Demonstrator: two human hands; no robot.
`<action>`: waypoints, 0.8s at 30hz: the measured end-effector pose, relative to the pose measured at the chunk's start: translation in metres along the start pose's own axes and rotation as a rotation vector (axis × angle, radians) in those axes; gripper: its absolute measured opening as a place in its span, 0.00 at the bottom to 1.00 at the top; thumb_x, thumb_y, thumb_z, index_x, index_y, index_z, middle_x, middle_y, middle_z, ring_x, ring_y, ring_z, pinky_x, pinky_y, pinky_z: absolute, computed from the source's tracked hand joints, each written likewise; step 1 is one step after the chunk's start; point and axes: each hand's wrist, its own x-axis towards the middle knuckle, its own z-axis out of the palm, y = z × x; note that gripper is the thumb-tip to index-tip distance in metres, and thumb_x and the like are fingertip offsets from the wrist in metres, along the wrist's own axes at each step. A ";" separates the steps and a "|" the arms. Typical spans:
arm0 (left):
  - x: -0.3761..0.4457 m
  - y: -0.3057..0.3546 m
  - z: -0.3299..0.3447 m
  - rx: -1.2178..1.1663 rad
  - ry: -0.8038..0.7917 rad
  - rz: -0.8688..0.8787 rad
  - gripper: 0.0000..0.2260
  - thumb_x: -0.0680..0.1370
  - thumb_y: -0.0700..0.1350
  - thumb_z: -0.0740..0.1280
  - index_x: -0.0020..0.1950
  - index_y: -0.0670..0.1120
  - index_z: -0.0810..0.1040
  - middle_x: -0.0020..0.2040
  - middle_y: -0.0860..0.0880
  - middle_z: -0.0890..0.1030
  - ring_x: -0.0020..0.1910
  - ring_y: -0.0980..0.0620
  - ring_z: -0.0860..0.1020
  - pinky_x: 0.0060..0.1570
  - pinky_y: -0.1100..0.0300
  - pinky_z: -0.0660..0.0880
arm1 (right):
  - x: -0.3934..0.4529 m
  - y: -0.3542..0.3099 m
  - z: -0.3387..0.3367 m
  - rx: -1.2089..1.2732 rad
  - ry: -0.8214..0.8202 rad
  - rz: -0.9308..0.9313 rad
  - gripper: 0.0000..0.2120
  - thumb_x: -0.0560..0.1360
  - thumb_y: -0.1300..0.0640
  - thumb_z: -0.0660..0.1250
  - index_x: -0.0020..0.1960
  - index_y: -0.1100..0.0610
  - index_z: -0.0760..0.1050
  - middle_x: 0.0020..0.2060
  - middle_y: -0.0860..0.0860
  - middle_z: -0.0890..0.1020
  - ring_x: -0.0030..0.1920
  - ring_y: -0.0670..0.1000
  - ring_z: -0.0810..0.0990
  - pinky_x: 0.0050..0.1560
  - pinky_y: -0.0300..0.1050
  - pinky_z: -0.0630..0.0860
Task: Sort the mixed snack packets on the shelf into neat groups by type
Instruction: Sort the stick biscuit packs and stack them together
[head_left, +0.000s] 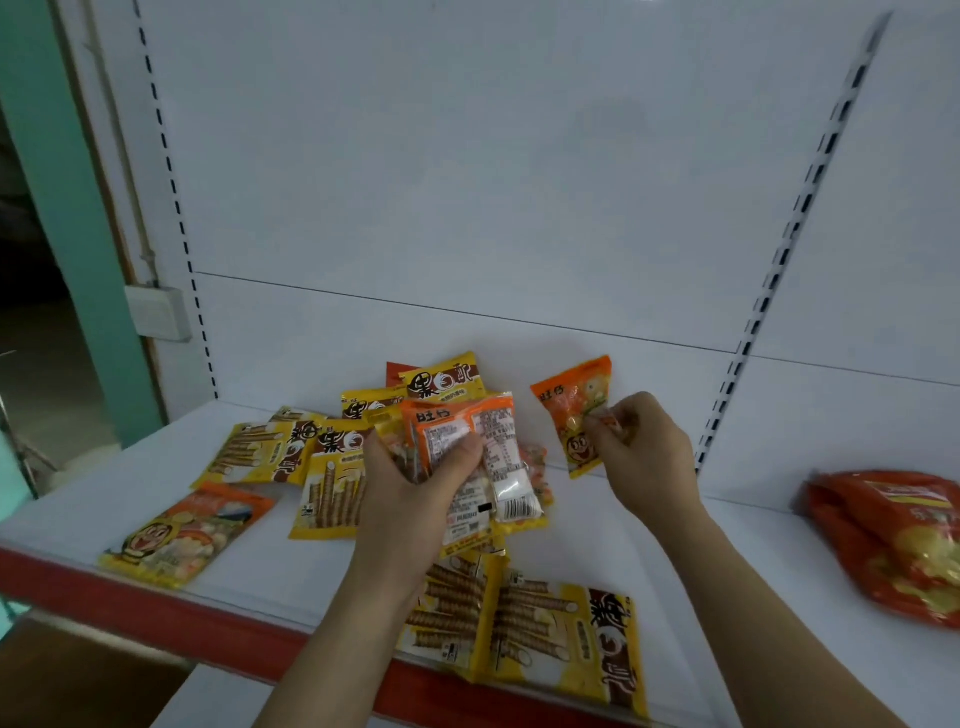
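Observation:
My left hand (415, 483) grips a bunch of orange snack packets (472, 441), their white label backs facing me, above the middle of the white shelf (649, 530). To its right my right hand (644, 447) pinches a single orange packet (574, 410) by its right edge, holding it upright near the back panel. Yellow wafer-roll packets lie scattered: several behind and left of my left hand (332, 488), two at the front edge (524, 623). One orange packet (187, 535) lies flat at the front left.
A heap of red packets (893, 540) sits at the shelf's right end. The shelf has a red front strip (156, 618) and a white back panel (467, 182) with slotted uprights. A teal frame (67, 218) stands at the left.

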 end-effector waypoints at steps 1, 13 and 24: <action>-0.001 0.000 0.005 0.011 -0.005 0.007 0.25 0.72 0.55 0.78 0.65 0.58 0.71 0.53 0.59 0.86 0.51 0.56 0.86 0.58 0.45 0.81 | -0.007 -0.004 -0.007 0.052 0.019 0.023 0.10 0.77 0.52 0.71 0.46 0.55 0.72 0.38 0.49 0.79 0.36 0.46 0.76 0.30 0.38 0.66; -0.019 -0.010 0.079 0.145 -0.152 0.097 0.39 0.69 0.66 0.72 0.75 0.56 0.62 0.58 0.64 0.78 0.56 0.61 0.80 0.51 0.65 0.76 | -0.092 -0.010 -0.053 0.340 0.099 -0.028 0.19 0.81 0.53 0.66 0.69 0.39 0.72 0.49 0.41 0.84 0.48 0.41 0.83 0.44 0.37 0.79; -0.100 -0.025 0.199 0.168 -0.464 0.112 0.33 0.67 0.72 0.64 0.66 0.57 0.66 0.53 0.61 0.82 0.45 0.65 0.83 0.43 0.64 0.80 | -0.141 0.057 -0.160 0.264 0.176 0.040 0.15 0.83 0.47 0.59 0.67 0.33 0.72 0.61 0.37 0.77 0.60 0.37 0.76 0.56 0.33 0.73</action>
